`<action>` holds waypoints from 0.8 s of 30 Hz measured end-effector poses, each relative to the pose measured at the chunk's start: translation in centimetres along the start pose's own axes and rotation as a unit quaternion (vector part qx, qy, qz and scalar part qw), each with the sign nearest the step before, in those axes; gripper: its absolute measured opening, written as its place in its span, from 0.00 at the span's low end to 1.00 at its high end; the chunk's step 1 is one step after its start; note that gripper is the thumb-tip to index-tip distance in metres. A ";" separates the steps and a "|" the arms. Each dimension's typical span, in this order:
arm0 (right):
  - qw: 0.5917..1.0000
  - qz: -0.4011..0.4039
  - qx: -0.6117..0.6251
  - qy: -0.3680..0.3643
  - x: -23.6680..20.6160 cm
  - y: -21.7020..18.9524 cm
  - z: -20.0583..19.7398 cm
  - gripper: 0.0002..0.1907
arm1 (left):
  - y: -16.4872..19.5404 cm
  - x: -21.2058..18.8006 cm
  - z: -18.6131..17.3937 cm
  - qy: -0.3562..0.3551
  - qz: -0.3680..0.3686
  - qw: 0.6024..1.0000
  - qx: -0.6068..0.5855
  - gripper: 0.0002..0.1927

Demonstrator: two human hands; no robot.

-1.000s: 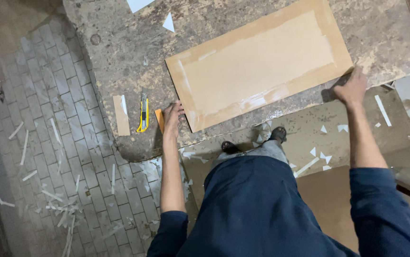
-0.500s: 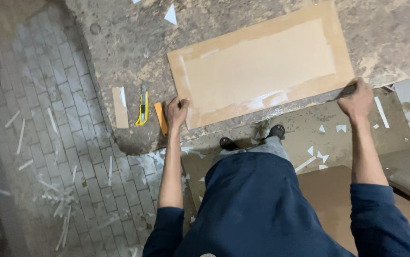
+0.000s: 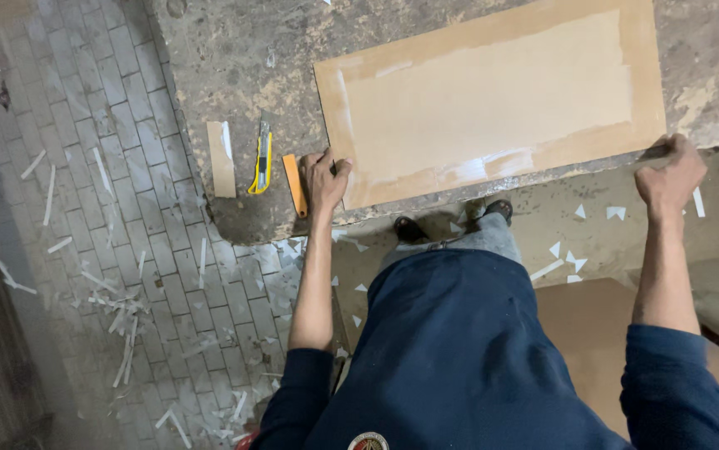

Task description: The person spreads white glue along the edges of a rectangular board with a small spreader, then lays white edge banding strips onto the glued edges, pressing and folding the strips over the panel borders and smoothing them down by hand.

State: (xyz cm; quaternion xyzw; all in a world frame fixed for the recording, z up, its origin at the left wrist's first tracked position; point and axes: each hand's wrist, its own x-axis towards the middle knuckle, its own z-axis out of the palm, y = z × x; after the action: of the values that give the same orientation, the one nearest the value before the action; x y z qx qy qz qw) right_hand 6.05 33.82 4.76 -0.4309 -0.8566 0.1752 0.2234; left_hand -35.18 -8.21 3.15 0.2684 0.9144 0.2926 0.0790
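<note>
Nearest the camera, the person's dark blue top fills the lower middle, with a small round badge at its hem, red-rimmed and pale inside. Below it the paved floor is littered with white offcut strips on the left and small white triangular scraps near the shoes. A brown board lies on the floor at lower right.

Farther out, the left hand is closed on the near left corner of a large tan panel, thumb on top. The right hand is curled shut over the panel's near right corner. The panel lies flat on a rough, stained stone worktop, its near edge along the worktop's rim, with a paler rectangle across its middle.

Just left of the left hand lies an orange strip, then a yellow utility knife, then a small tan card with a white edge, all on the worktop.
</note>
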 end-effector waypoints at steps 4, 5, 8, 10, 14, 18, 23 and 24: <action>0.999 0.022 -0.041 -0.028 0.6 0.4 0.1 0.10 | -0.6 0.0 0.4 0.027 0.029 0.998 0.057 0.25; 0.997 0.038 -0.058 -0.031 1.1 0.3 0.1 0.09 | -0.8 0.1 0.5 0.021 0.022 0.998 0.060 0.25; 0.995 0.012 -0.096 -0.014 4.0 -0.8 0.3 0.14 | -1.3 0.3 0.1 0.044 0.014 0.999 -0.020 0.26; 0.989 -0.104 -0.100 0.040 7.6 -2.7 1.2 0.24 | -1.6 0.1 -0.3 0.098 0.013 0.995 -0.024 0.28; 0.982 -0.175 0.061 -0.027 19.2 -8.8 4.7 0.21 | -1.1 -1.8 -1.3 0.151 -0.028 0.987 -0.046 0.25; 0.955 -0.191 0.195 -0.116 33.1 -15.9 10.0 0.22 | 1.5 -4.5 -1.6 0.136 -0.067 0.988 -0.016 0.20; 0.941 -0.289 0.140 -0.110 47.1 -21.7 16.7 0.28 | 5.4 -8.6 0.4 0.144 -0.152 0.977 -0.036 0.21; 0.936 -0.309 0.131 -0.103 49.3 -22.2 17.8 0.28 | 5.8 -9.6 1.0 0.147 -0.178 0.973 -0.014 0.21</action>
State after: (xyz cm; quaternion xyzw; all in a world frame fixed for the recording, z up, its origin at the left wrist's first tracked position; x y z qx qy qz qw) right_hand -44.21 59.51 12.18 -0.0915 -0.9353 0.2518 0.2312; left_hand -24.19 -8.91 5.57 0.0538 0.9449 0.3230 -0.0018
